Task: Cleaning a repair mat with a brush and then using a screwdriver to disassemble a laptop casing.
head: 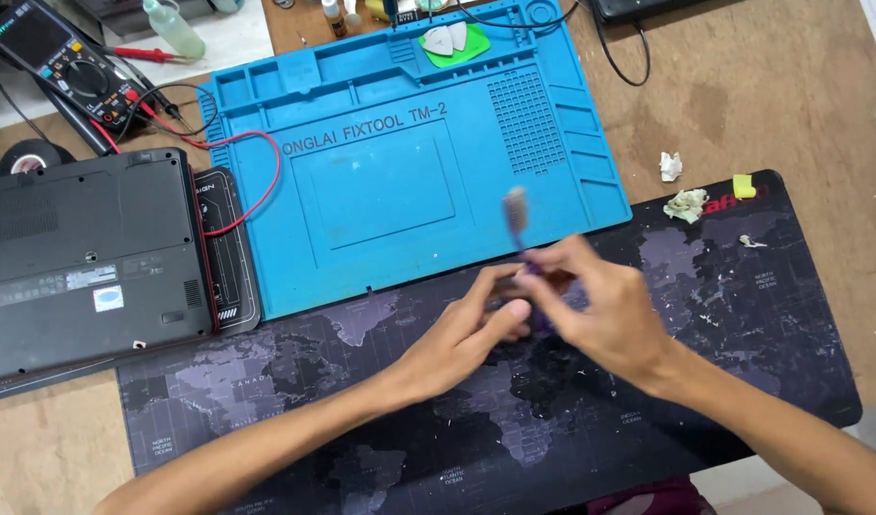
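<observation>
A small brush [517, 217], blurred by motion, is gripped in the right hand [605, 310], its pale bristle head raised over the near edge of the blue work mat [400, 172] and its purple handle pinched between the fingers. The left hand [476, 329] is closed around a small dark object [514, 283] just beside the right hand; what that object is cannot be told. Both hands are held together above the dark desk mat [743, 315] printed with a world map.

A white rectangular label [107, 298] and a longer grey label strip [47, 286] are seen on the underside of the black laptop [75, 248], which lies bottom up at the left. Raised lettering is moulded across the far part of the blue work mat. A red logo [719, 204] is printed at the far right corner of the desk mat, between a crumpled tissue [686, 204] and a small yellow-green piece [743, 186].

A multimeter [61, 62] with red leads is placed at the far left, near a roll of black tape [26, 157]. Green and white picks [452, 43] lie in a far tray of the blue mat. Everything is laid on a brown wooden table [762, 86].
</observation>
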